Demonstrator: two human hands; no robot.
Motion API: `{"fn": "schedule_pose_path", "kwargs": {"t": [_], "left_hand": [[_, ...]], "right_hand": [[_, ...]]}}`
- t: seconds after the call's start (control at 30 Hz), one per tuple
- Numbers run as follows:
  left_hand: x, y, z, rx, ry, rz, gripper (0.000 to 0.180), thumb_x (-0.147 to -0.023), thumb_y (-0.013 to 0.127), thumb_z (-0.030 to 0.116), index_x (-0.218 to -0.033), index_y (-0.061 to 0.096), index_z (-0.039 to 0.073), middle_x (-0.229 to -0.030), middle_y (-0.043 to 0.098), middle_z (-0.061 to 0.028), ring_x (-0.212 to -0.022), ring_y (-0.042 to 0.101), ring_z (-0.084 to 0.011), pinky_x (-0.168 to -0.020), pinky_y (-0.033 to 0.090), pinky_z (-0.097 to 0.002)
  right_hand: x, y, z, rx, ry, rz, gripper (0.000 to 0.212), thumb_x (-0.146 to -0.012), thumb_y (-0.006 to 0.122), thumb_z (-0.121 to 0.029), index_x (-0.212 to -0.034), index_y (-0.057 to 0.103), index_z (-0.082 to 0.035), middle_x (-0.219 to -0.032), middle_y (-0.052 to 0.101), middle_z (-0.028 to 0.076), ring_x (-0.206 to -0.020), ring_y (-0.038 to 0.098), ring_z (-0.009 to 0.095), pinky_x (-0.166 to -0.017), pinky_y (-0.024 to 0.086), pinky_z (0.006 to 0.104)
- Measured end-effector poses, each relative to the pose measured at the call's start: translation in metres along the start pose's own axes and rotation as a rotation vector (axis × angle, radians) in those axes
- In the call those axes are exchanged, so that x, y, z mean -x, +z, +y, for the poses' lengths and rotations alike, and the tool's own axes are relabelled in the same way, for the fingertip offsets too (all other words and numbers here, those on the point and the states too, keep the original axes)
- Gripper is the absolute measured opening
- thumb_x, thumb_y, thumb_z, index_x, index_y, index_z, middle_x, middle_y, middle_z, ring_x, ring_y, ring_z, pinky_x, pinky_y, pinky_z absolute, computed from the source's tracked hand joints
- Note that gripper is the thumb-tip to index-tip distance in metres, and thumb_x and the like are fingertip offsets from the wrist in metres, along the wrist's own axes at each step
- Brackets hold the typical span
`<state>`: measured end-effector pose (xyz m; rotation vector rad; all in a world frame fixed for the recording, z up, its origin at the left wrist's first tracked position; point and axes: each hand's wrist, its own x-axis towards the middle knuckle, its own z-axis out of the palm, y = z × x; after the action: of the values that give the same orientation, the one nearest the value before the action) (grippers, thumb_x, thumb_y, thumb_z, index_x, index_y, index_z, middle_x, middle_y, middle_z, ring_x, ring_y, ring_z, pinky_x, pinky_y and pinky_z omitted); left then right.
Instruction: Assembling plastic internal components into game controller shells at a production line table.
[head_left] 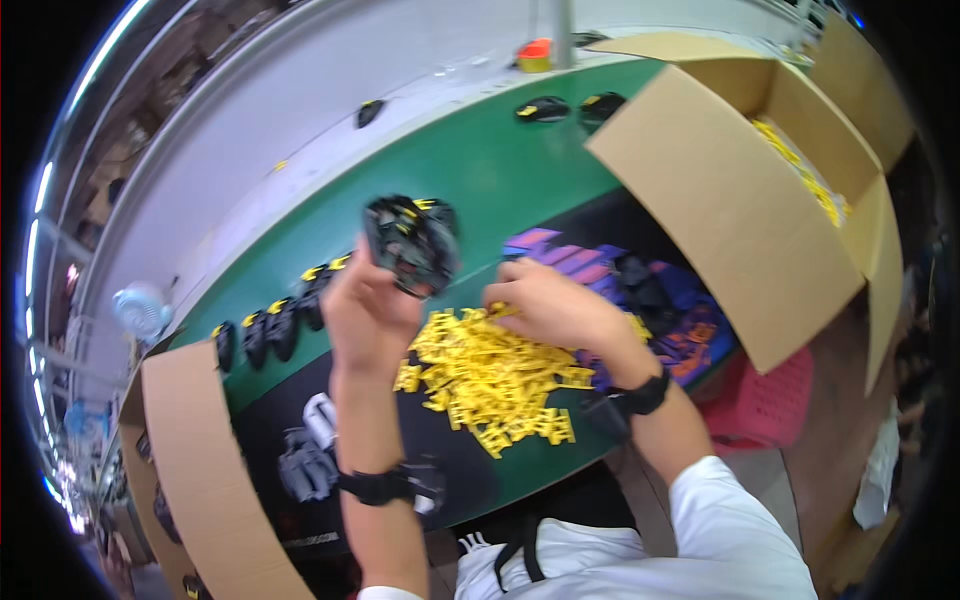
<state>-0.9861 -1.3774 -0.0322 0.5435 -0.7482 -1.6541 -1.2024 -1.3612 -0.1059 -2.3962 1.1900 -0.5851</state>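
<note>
My left hand (370,310) is raised above the bench, its fingers closed round a black, rounded part (410,245) with yellow bits on it. Motion blur hides this part's finer detail. Lower and to the right, my right hand (550,305) reaches over the upper edge of a loose pile of small yellow plastic pieces (495,380). Its fingers are bent together, with a small yellow piece at the fingertips. The pile lies on a dark mat (440,470). Several black parts with yellow tips (283,328) stand in a row left of my left hand.
At the right an open cardboard box (730,210) holds more yellow pieces; another box (215,470) stands at the left. Two black parts (542,109) lie on the far green bench (470,160). Grey pieces (305,465) sit near my left forearm. A pink basket (770,400) is below right.
</note>
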Motion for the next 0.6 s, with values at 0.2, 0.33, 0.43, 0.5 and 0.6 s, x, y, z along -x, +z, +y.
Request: {"fn": "schedule_pose_path", "kwargs": {"t": [0.2, 0.33, 0.43, 0.5, 0.6], "left_hand": [[0.062, -0.054, -0.011, -0.012, -0.026, -0.039, 0.079, -0.076, 0.048, 0.021, -0.152, 0.033, 0.003, -0.14, 0.051, -0.0246, -0.123, 0.056, -0.0415, -0.108, 0.042, -0.0558], [0.064, -0.075, -0.025, 0.095, -0.031, -0.044, 0.066, -0.092, 0.043, 0.033, -0.152, 0.033, 0.007, -0.139, 0.052, -0.0252, -0.12, 0.058, -0.0412, -0.103, 0.047, -0.0537], [0.07, -0.075, -0.025, 0.11, -0.05, 0.031, 0.061, -0.1, 0.034, 0.04, -0.149, 0.038, 0.002, -0.136, 0.055, -0.0248, -0.115, 0.061, -0.0396, -0.098, 0.051, -0.0523], [0.069, -0.076, -0.025, 0.104, -0.025, 0.031, 0.061, -0.103, 0.028, 0.041, -0.144, 0.044, -0.003, -0.134, 0.057, -0.024, -0.113, 0.063, -0.0386, -0.096, 0.052, -0.0517], [0.064, -0.083, -0.029, 0.107, -0.04, -0.024, 0.062, -0.101, 0.032, 0.039, -0.141, 0.045, -0.006, -0.133, 0.058, -0.0238, -0.116, 0.061, -0.0395, -0.1, 0.05, -0.0521]], "right_hand": [[-0.017, 0.015, -0.019, -0.1, 0.058, 0.043, 0.021, -0.087, 0.068, -0.011, -0.105, 0.062, -0.004, -0.097, 0.062, 0.016, -0.1, 0.06, 0.034, -0.088, 0.049, 0.043], [-0.02, 0.021, -0.021, -0.113, 0.124, 0.121, 0.03, -0.088, 0.069, -0.012, -0.115, 0.059, -0.001, -0.098, 0.061, 0.016, -0.097, 0.06, 0.034, -0.087, 0.049, 0.0424], [-0.026, 0.029, -0.024, -0.096, 0.188, 0.233, 0.035, -0.089, 0.071, -0.015, -0.12, 0.061, -0.003, -0.105, 0.059, 0.015, -0.099, 0.059, 0.033, -0.09, 0.048, 0.0416], [-0.035, 0.03, -0.025, 0.094, 0.051, 0.345, 0.032, -0.087, 0.072, -0.016, -0.117, 0.065, -0.005, -0.108, 0.059, 0.013, -0.104, 0.056, 0.032, -0.093, 0.047, 0.0412], [-0.041, 0.032, -0.02, 0.139, 0.017, 0.304, 0.027, -0.083, 0.075, -0.012, -0.108, 0.068, -0.006, -0.108, 0.059, 0.01, -0.108, 0.053, 0.031, -0.095, 0.046, 0.0411]]}}
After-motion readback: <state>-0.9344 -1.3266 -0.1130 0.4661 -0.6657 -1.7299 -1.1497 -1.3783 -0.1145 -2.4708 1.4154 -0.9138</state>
